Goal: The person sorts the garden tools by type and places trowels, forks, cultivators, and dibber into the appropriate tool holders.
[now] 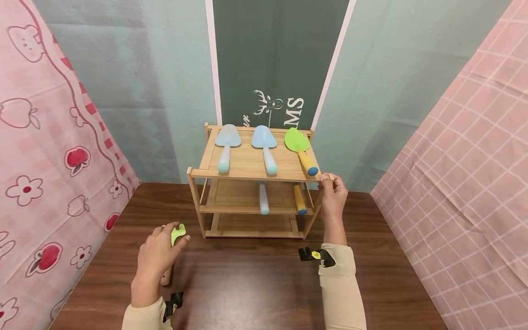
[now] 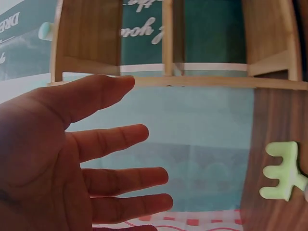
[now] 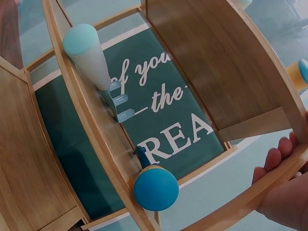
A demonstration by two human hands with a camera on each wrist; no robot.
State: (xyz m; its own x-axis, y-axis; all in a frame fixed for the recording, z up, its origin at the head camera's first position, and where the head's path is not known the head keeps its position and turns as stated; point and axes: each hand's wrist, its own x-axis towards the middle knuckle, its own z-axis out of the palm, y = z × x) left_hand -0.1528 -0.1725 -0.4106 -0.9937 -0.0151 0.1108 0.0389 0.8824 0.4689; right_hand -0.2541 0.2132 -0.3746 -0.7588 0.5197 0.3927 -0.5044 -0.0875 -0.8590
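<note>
My left hand [image 1: 158,252] is above the left part of the table, fingers extended and apart. Below it lies a small light-green toy rake [image 2: 281,173]; the hand partly hides it in the head view, and the left wrist view shows a gap between them. With curled fingers my right hand [image 1: 333,197] grips the right front corner of a three-tier wooden rack [image 1: 255,173]. On its top tier lie a whitish toy shovel [image 1: 228,136], a light-blue shovel [image 1: 264,137] and a green shovel [image 1: 296,140] with a yellow handle.
The middle tier holds a blue-pronged toy rake [image 3: 120,101] with a white handle, and a tool with a yellow handle [image 1: 299,199] and blue end, its head mostly hidden. Patterned pink cloths [image 1: 466,151] flank the brown table [image 1: 247,284]; a green-grey curtain [image 1: 173,91] hangs behind.
</note>
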